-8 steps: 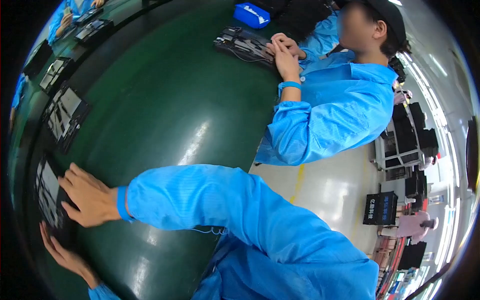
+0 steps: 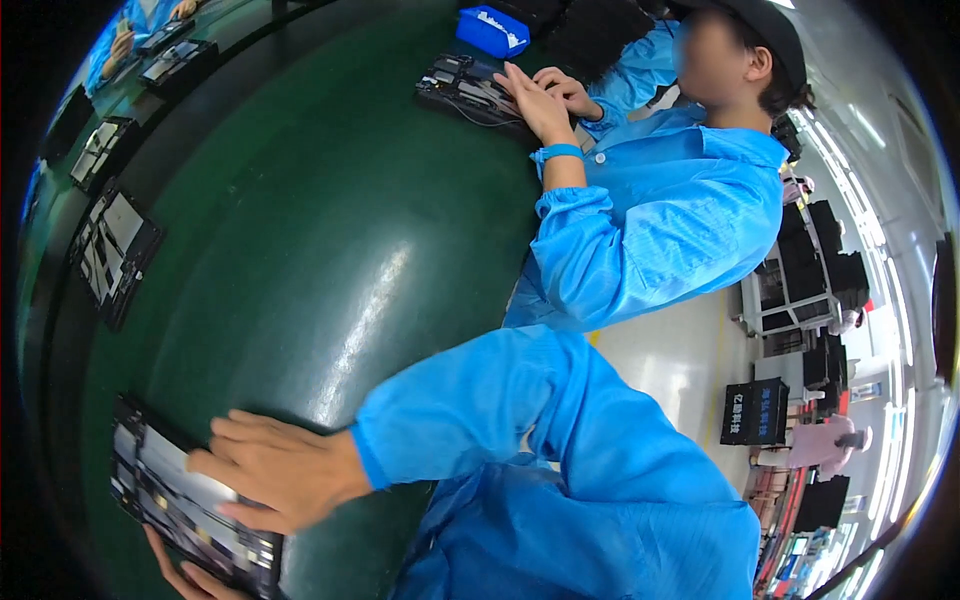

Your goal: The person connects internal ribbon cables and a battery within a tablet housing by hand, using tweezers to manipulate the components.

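A flat black-framed electronic device (image 2: 165,490), its silver and grey inner parts exposed, lies slanted at the lower left, close to me. My right hand (image 2: 285,470) reaches over its right edge, fingers spread across the silver panel and thumb lower down near the edge. At the lower left edge of the device is my left hand (image 2: 185,575), its fingers along that side; the palm is cut off by the picture's rim. The two hands hold the device between them.
More opened devices (image 2: 115,250) stand in a row on the dark strip at left. Across the green table (image 2: 300,250), a co-worker in blue (image 2: 650,230) handles a similar device (image 2: 470,90) near a blue bin (image 2: 493,32). Another person's hands (image 2: 122,45) show at top left.
Both my hands have come away from the row at left with the device, bringing it nearer and toward the lower right. The co-worker's hands have shifted slightly over their device.
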Tool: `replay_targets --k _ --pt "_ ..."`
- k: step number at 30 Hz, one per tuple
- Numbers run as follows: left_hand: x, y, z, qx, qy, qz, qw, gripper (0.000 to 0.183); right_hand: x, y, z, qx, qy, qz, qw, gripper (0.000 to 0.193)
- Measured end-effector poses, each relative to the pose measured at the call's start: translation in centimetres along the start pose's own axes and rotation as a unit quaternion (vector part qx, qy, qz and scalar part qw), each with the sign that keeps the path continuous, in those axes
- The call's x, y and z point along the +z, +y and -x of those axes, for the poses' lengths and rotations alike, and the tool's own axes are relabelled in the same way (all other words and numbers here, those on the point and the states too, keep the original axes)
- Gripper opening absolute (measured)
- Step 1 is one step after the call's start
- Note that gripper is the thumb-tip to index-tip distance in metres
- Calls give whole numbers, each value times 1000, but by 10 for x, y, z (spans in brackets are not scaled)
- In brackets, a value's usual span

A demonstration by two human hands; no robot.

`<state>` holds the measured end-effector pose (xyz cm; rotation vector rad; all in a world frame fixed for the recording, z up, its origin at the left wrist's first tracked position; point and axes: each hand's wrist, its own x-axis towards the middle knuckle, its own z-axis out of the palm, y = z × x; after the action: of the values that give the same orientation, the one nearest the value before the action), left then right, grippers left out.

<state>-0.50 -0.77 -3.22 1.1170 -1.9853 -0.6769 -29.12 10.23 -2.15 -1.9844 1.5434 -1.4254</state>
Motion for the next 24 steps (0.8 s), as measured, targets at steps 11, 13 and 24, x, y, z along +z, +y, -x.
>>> replay_targets --k 11,13,24 --pt "37 100 40 186 -237 -15 953 46 -63 -32 88 -31 -60 25 997 58" --pt "47 90 37 187 -291 23 938 61 -81 -15 72 -13 -49 67 996 47" --pt "114 129 42 291 -245 -26 925 53 -80 104 -40 143 37 -112 983 47"
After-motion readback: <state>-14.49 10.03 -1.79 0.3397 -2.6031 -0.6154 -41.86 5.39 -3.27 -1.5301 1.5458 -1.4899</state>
